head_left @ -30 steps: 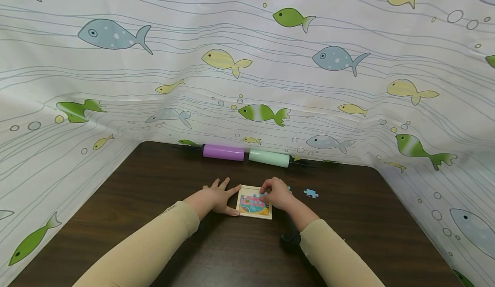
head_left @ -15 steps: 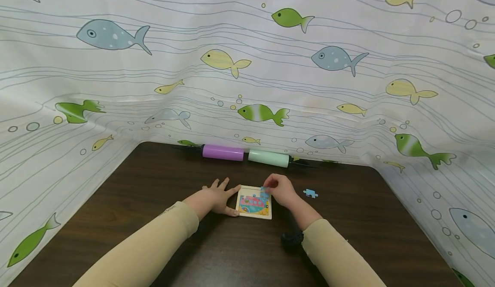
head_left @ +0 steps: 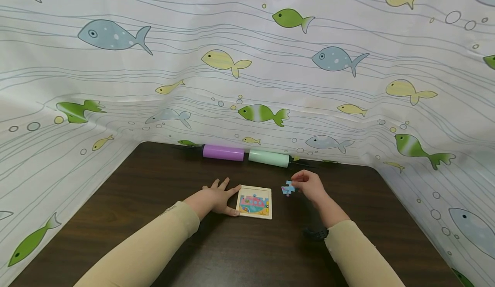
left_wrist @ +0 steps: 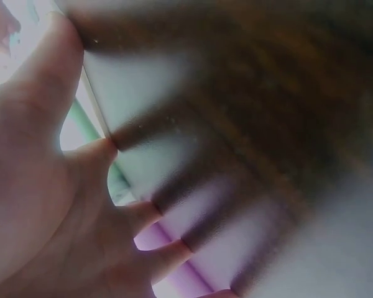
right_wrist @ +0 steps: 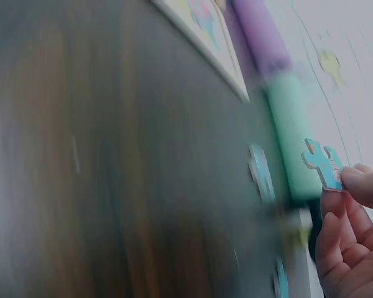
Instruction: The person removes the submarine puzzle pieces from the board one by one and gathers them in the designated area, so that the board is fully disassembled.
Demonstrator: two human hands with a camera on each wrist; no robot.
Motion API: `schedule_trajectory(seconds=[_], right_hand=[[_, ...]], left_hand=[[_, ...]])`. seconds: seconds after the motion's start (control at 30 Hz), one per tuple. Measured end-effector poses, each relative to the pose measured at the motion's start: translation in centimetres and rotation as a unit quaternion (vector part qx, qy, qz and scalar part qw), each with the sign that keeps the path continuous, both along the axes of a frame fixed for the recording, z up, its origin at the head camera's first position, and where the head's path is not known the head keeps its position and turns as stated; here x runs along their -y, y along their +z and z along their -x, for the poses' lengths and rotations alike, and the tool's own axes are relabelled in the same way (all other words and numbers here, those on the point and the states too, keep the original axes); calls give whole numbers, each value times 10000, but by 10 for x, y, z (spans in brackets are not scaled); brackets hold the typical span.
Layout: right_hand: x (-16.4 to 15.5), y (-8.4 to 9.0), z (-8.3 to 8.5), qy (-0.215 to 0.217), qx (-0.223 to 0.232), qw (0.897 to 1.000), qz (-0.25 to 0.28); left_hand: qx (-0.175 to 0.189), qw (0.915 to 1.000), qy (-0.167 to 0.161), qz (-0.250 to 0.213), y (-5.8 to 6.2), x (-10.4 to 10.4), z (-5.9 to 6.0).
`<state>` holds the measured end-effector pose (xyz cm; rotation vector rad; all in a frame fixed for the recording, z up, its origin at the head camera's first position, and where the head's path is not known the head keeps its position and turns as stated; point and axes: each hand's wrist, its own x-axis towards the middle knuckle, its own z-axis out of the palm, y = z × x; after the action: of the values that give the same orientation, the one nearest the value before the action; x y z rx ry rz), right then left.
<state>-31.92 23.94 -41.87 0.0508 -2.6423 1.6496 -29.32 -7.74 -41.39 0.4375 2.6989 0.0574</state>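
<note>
My left hand (head_left: 219, 199) lies with fingers spread on the table, thumb and index finger touching the left side of a wooden puzzle tray (head_left: 257, 191). Pieces in its lower part form a pink and blue picture; the upper part is bare wood. To the right of the tray, my right hand (head_left: 311, 187) pinches a light-blue jigsaw piece (right_wrist: 326, 166) between thumb and fingers, clear of the table. Below it in the right wrist view lie a loose jigsaw piece (right_wrist: 262, 172) and another blue piece (right_wrist: 281, 279), partly cut off.
At the back of the dark wooden table (head_left: 116, 218) lie a purple cylinder (head_left: 223, 152) and a mint-green cylinder (head_left: 269, 158) with black ends. A white fish-print curtain (head_left: 178, 80) hangs behind and along both sides. A black band (head_left: 316, 234) is at my right wrist.
My right hand has lifted the blue jigsaw piece from the tray's upper right corner and moved right, over the loose pieces. My left hand has stayed at the tray.
</note>
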Motion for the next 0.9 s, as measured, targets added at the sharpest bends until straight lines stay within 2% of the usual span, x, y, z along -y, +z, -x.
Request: schedule_trajectory(seconds=[0.23,0.4,0.63,0.9], right_hand=[[-72,3,-9,-423,131,9988,-199],[-107,-2,-16,-781,379,9957,-310],[-123,-7,-17,-1092,653,9917,-170],[-123,-10,-18,-1336,422,9874,-733]], left_hand=[[52,10000,6,22,1,-1,0],[31,10000,19,-1,1,-1,0],[13,10000,6,64,0,0,0],[10,10000,10,1,1,0,-1]])
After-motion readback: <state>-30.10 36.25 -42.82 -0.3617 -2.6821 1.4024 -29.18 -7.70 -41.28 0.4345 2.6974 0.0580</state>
